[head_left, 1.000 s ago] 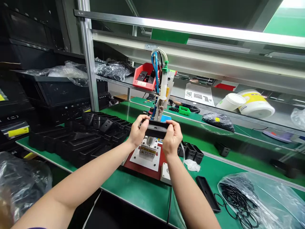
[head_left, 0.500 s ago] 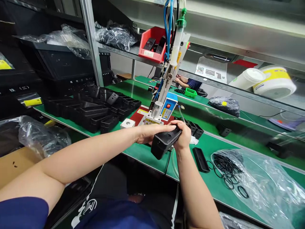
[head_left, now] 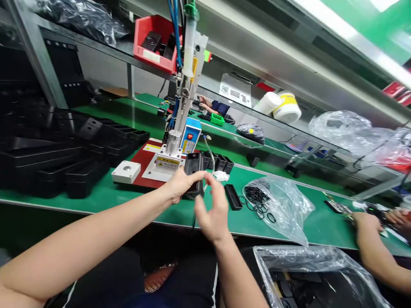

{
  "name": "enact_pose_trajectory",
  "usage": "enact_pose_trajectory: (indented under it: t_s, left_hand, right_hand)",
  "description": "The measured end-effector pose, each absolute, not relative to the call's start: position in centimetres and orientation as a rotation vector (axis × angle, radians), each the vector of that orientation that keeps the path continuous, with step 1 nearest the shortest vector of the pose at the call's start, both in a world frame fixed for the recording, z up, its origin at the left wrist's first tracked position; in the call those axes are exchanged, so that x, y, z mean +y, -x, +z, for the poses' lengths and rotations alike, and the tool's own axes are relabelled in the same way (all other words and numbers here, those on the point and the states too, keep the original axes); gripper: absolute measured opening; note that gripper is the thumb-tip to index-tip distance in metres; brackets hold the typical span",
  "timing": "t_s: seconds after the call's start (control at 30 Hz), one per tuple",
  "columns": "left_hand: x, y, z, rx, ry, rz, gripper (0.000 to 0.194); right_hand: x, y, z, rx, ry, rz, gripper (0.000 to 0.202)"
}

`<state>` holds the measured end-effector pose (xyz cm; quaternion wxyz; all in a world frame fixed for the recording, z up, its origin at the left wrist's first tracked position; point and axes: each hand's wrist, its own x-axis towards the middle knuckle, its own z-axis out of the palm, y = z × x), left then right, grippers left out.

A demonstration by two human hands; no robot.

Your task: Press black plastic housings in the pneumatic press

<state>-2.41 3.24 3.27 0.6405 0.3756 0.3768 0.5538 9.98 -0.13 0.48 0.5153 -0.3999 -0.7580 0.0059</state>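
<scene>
My left hand grips a black plastic housing near the front edge of the green bench, in front of the dispensing machine on its red base plate. My right hand hovers just below and to the right of the housing, blurred, fingers apart and holding nothing. A black flat cover lies on the bench right of my hands. Beside it a clear bag holds black rubber rings.
Stacked black trays fill the left of the bench. A white button box sits by the machine. Small black parts stand behind my hands. A bag-lined box is at lower right. Another person's hands work at far right.
The housing came down from the dispenser nozzle toward the bench front. My right hand let go of it and now hangs free. The view swung right, showing a co-worker's hands.
</scene>
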Motion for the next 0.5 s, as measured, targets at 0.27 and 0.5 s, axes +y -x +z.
enact_pose_trajectory:
  t_s: [0.27, 0.5]
  left_hand:
    - [2.5, -2.0, 1.5, 0.679, -0.821, 1.226, 0.049]
    - [0.3, 6.5, -5.1, 1.132, -1.854, 1.465, 0.029]
  right_hand:
    - [0.7, -13.0, -1.9, -1.644, 1.156, -0.120, 0.053]
    - [12.0, -20.8, 1.7, -1.207, 1.459, 0.135, 0.068]
